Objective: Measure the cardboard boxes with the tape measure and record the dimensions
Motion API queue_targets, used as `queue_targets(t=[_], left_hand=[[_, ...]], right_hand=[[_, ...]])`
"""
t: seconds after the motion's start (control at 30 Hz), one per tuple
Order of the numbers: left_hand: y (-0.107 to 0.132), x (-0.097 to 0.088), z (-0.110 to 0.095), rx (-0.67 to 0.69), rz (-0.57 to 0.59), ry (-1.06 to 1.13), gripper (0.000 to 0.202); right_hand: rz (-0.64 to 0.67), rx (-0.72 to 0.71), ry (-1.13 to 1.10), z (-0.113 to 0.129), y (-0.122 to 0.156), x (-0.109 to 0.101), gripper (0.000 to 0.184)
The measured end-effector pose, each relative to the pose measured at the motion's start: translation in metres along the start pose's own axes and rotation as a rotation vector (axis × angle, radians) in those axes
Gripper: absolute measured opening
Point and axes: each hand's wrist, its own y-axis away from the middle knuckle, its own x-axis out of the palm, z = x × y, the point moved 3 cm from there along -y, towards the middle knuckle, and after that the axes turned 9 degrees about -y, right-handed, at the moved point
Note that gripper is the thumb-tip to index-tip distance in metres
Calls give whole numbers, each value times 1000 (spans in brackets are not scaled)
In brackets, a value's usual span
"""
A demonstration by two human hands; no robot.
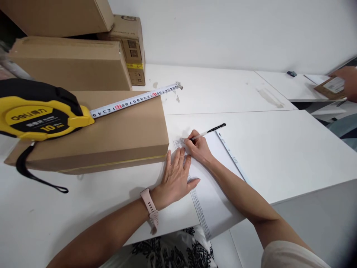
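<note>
My right hand point(198, 147) is closed around a pen point(212, 130), its tip down at the upper left part of a spiral notebook point(212, 182). Flat on the notebook's left edge and the table rests my left hand point(177, 173), fingers spread, with nothing in it. Left of that hand lies a long closed cardboard box point(125, 130). On top of the box sits a yellow and black tape measure point(41, 111). Its blade point(134, 100) is pulled out across the box and past its right end. A black wrist strap point(33, 175) hangs from the case.
More cardboard boxes point(69, 61) stand stacked at the back left against the wall. The white table point(292, 149) stretches to the right. At the far right, another person's hand point(350, 83) is at a brown package point(331, 88). A small dark object point(291, 73) lies near the wall.
</note>
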Motion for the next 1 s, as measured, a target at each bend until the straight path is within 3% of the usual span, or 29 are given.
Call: queue_targets(t=[0.3,1.0], left_hand=[[2,4,0,-9,-64,41,79],[3,1,0,16,-36,19,78]], right_hand=[[35,9,30,-1,2,2,19],[32,-8,67,-2,1,3,19]])
